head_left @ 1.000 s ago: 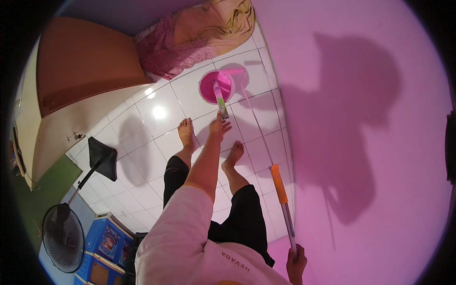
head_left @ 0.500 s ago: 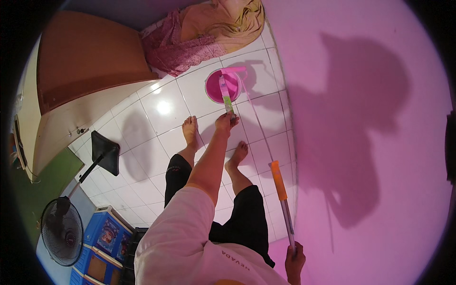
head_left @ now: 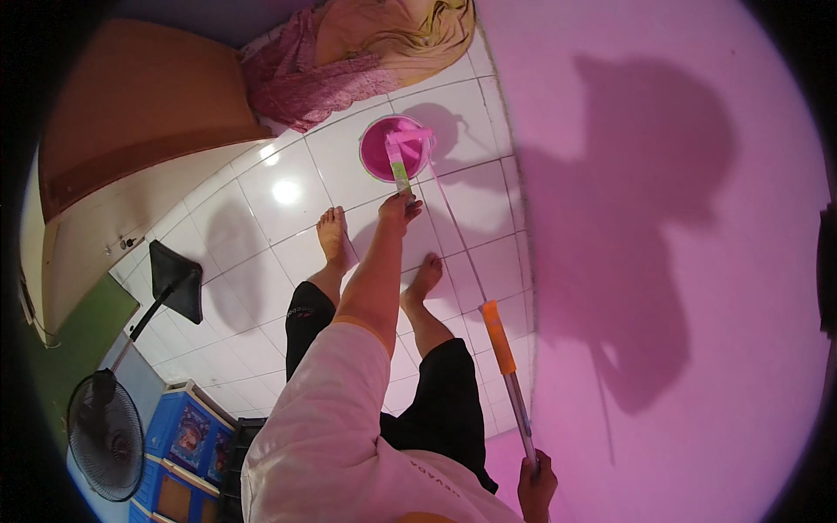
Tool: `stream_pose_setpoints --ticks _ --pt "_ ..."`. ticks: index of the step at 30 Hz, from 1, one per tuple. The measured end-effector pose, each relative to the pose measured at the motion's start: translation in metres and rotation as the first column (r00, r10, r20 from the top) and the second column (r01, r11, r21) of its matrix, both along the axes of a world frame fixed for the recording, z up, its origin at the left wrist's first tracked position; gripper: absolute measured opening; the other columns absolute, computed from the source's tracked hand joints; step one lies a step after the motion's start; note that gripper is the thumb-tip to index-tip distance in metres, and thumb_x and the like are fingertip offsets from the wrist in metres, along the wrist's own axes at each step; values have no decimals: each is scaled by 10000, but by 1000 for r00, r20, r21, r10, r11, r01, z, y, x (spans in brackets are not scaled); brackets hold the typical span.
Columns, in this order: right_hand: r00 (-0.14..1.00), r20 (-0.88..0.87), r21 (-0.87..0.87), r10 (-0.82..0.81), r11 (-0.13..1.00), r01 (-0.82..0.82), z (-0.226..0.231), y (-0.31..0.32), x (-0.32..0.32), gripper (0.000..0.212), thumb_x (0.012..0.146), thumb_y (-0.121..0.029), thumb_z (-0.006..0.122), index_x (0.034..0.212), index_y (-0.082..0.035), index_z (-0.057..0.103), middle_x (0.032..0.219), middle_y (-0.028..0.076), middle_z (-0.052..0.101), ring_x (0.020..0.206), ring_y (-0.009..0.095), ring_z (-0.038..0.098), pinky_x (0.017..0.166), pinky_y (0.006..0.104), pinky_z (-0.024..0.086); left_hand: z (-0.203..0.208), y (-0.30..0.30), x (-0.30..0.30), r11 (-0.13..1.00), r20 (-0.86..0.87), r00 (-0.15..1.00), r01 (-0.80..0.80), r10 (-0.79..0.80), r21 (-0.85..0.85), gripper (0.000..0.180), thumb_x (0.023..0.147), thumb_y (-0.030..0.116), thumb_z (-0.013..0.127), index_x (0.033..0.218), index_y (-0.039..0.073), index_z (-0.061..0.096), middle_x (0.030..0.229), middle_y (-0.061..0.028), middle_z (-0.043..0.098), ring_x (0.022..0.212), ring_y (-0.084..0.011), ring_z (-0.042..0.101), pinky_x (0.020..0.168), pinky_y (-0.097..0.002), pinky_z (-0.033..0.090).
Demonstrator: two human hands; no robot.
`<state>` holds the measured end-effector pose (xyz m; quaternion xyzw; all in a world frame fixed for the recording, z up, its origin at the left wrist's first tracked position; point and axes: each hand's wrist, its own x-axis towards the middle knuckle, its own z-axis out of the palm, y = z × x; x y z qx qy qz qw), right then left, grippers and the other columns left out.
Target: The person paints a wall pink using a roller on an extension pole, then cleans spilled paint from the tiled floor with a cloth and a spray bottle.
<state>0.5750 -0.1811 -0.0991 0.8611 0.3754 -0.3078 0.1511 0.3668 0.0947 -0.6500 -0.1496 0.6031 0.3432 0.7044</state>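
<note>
My left hand (head_left: 400,211) reaches down and grips the lower end of a flat, narrow strip (head_left: 398,168), green and white near the hand and smeared pink at the other end. That pink end is inside a round bucket (head_left: 364,155) of pink paint on the floor. My right hand (head_left: 537,485), low at the right, is closed round a silver extension pole (head_left: 518,403) with an orange grip (head_left: 498,338). At the pole's far end a pink-coated paint roller (head_left: 412,136) lies across the bucket's opening, close to the strip. I cannot tell whether they touch.
A pink wall (head_left: 610,261) runs along my right. Bunched cloth (head_left: 349,65) lies beyond the bucket. At left are a brown-topped cabinet (head_left: 144,105), a black dustpan-like head on a handle (head_left: 177,283), a fan (head_left: 105,436) and blue drawers (head_left: 187,436). My bare feet stand on white tiles.
The roller has come from above the bucket's far rim to over its opening, nearer the strip. Both hands keep their grips. The whole view has shifted slightly.
</note>
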Motion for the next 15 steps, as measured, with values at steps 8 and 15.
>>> stream_pose_setpoints --ticks 8,15 --pt "1000 -7 52 16 999 -16 5 21 -14 231 872 -186 589 1042 -30 571 661 139 602 551 279 594 516 357 460 15 -1 -20 983 -39 983 176 -178 -45 414 910 294 552 1184 -2 457 1098 -157 515 901 -262 601 761 -400 543" --pt "990 14 -36 138 990 -137 10 32 -14 249 881 -227 562 1047 -43 577 800 176 643 698 349 636 617 424 502 59 -45 -85 907 -147 897 421 -416 4 406 919 344 491 1199 50 478 1022 -104 595 847 -248 617 713 -382 531"
